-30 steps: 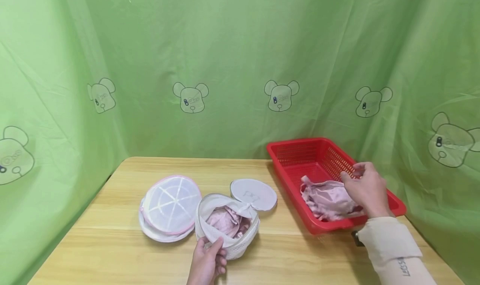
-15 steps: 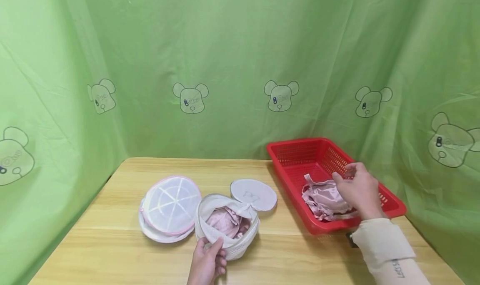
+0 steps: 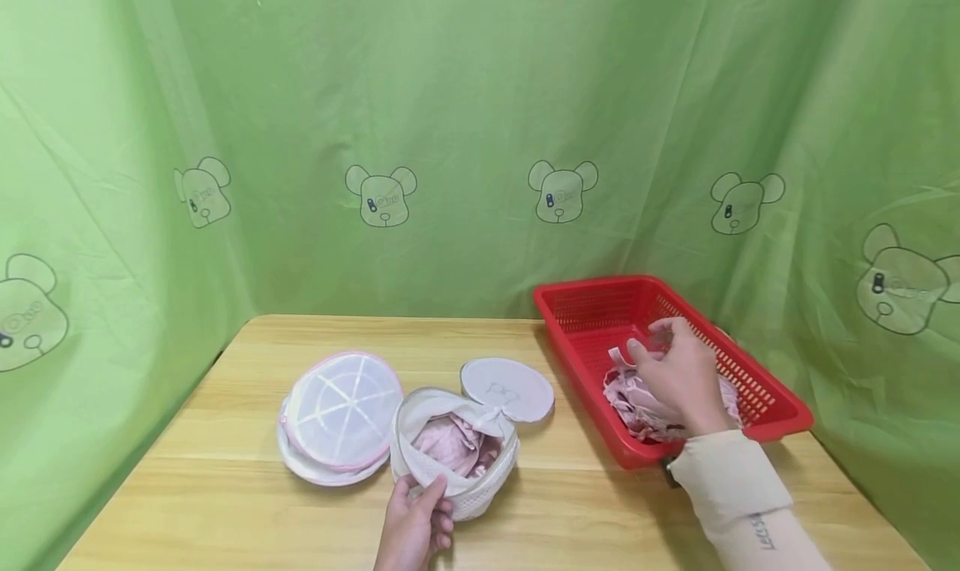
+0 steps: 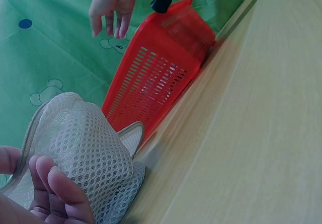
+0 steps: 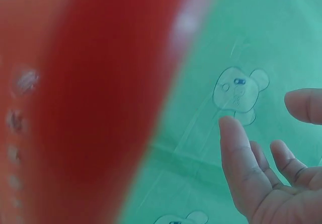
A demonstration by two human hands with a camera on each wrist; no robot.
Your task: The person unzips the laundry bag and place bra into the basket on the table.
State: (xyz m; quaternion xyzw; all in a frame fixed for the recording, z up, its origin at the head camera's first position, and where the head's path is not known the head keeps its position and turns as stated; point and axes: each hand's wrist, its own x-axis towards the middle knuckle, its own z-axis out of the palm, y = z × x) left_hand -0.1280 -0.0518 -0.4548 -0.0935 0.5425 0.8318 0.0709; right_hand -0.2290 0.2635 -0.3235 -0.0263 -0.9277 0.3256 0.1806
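My left hand [image 3: 416, 521] pinches the front rim of a white mesh laundry bag [image 3: 472, 501], thumb inside the edge. Pink clothing [image 3: 448, 446] lies inside the bag, and its round lid [image 3: 508, 389] is folded back onto the table. In the left wrist view the fingers [image 4: 68, 189] curl at the bag's zipped edge. My right hand [image 3: 681, 379] hovers over the red basket [image 3: 576, 379], thumb and fingers spread apart with nothing between them. Beneath it a pink satiny garment [image 3: 632, 404] with a light strap lies in the basket, partly hidden by the hand.
Left of the bag, a flat round mesh bag [image 3: 347, 408] with pink trim lies on top of another white one. All stand on a wooden table [image 3: 247, 438]. Green curtains [image 3: 465, 96] with bear outlines enclose its back and sides.
My right hand has moved leftward over the basket and now covers more of the pink garment, whose strap end shifted slightly earlier on. My left hand and the bag have stayed put.
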